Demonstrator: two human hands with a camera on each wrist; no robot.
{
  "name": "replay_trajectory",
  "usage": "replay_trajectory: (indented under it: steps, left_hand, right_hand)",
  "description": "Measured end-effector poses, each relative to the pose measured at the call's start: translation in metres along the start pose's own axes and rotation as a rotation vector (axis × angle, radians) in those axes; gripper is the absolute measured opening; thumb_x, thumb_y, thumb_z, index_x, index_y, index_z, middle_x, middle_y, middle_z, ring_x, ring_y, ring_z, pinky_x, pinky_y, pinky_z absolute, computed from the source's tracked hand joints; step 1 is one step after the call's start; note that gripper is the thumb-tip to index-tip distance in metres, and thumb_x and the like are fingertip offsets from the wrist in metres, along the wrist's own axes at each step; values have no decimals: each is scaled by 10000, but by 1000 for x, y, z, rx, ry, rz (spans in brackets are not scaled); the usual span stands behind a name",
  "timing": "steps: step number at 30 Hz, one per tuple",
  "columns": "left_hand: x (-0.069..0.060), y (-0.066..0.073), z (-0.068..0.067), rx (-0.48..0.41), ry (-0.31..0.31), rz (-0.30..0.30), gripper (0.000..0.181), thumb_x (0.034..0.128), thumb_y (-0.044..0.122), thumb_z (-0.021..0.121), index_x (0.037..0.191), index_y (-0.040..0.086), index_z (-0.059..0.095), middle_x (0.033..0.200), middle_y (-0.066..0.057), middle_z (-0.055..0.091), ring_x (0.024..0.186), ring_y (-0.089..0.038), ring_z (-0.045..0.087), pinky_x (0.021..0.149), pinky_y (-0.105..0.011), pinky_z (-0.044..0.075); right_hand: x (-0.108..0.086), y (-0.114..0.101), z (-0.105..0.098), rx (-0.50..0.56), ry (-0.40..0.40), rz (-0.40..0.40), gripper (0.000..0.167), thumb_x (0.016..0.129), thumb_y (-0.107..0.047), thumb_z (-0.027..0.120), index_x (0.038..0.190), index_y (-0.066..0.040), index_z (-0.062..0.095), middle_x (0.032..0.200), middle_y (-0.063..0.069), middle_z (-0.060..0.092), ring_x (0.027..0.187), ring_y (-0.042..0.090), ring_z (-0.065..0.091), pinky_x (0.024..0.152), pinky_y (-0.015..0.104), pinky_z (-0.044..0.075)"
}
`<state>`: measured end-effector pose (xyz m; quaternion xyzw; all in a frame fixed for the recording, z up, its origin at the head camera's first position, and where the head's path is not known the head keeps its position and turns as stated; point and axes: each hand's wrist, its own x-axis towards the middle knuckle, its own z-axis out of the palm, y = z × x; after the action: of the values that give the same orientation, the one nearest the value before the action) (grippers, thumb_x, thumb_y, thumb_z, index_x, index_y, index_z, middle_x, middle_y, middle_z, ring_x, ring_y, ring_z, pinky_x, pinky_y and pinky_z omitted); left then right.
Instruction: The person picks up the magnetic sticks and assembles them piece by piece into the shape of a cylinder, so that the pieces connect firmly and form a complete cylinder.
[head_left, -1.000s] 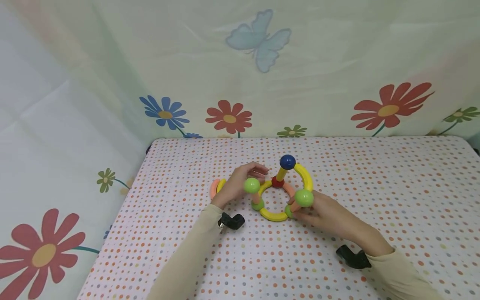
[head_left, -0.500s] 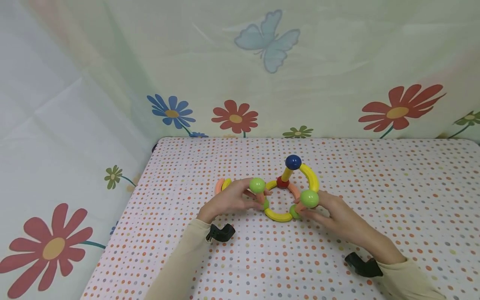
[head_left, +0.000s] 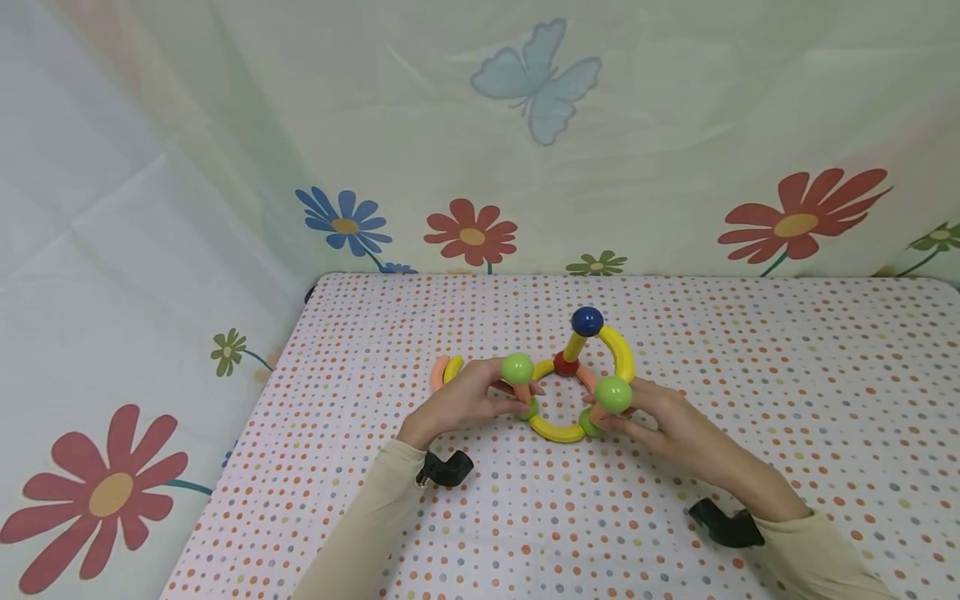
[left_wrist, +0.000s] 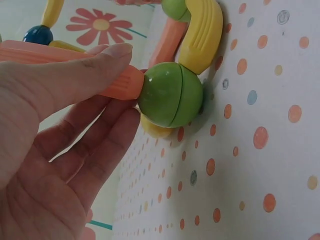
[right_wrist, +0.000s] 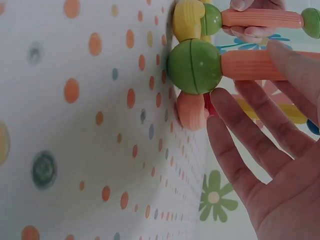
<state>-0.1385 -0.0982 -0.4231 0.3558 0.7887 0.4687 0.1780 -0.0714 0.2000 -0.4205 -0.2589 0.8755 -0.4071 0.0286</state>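
A magnetic stick-and-ball structure stands on the dotted table. Its low ring has a yellow curved stick point(head_left: 557, 431) at the front and a red ball point(head_left: 566, 363) at the back. My left hand point(head_left: 461, 398) pinches the left upright orange stick point(left_wrist: 126, 84), just above a green base ball point(left_wrist: 170, 95). With thumb and fingers, my right hand point(head_left: 678, 429) holds the right upright orange stick point(right_wrist: 250, 65), over another green base ball point(right_wrist: 195, 66). Green balls top both uprights. A yellow curved stick point(head_left: 619, 354) runs from the blue ball point(head_left: 587, 321) toward the right top green ball point(head_left: 613, 394).
Beside my left hand lie a loose orange curved stick point(head_left: 438, 373) and a loose yellow one point(head_left: 453, 367), partly hidden by the hand. A flowered cloth point(head_left: 645, 167) hangs behind the table's back edge. The dotted tablecloth point(head_left: 570, 525) extends in front and to the right.
My left hand has come down from behind the left upright and taken hold of its orange stick. My right hand keeps its hold. The camera view has shifted slightly.
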Motion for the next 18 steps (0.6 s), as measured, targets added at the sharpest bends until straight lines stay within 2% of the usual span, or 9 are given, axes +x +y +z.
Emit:
replay_trajectory:
  steps: [3, 6, 11, 14, 18]
  left_hand:
    - [0, 0, 0, 4, 1, 0, 128, 897, -23, 799, 910, 55, 699, 1146, -120, 739, 1092, -126, 658, 976, -243, 544]
    - [0, 0, -1, 4, 3, 1, 131, 894, -23, 802, 899, 57, 698, 1137, -138, 735, 1065, -115, 658, 973, -242, 544]
    - [0, 0, 0, 5, 11, -5, 128, 903, -12, 797, 897, 64, 693, 1141, -137, 733, 1060, -102, 658, 978, -254, 545]
    - [0, -1, 1, 0, 12, -8, 124, 908, -7, 794, 906, 65, 693, 1146, -132, 736, 1062, -98, 661, 978, -261, 545]
    - [0, -2, 3, -11, 12, -2, 124, 905, -13, 794, 923, 59, 695, 1148, -130, 739, 1056, -96, 663, 975, -256, 541]
  right_hand:
    - [-1, 6, -4, -6, 10, -47, 232, 911, -49, 807, 1104, -162, 750, 1110, -60, 714, 999, 57, 643, 815, 324, 600]
    - [2, 13, -12, -18, 37, -47, 303, 884, 56, 794, 1137, -91, 717, 1101, -11, 698, 1002, 70, 643, 807, 302, 605]
    - [20, 20, -24, 16, 147, 25, 390, 915, 91, 745, 1285, 36, 638, 1208, 165, 668, 1063, 121, 624, 854, 189, 551]
    - [36, 21, -23, 51, 174, 5, 397, 928, 66, 745, 1308, 35, 638, 1218, 178, 667, 1056, 92, 595, 870, 164, 514]
    - [56, 20, -13, 91, 143, -41, 306, 964, 6, 731, 1263, -3, 670, 1171, 144, 703, 992, 130, 625, 849, 173, 509]
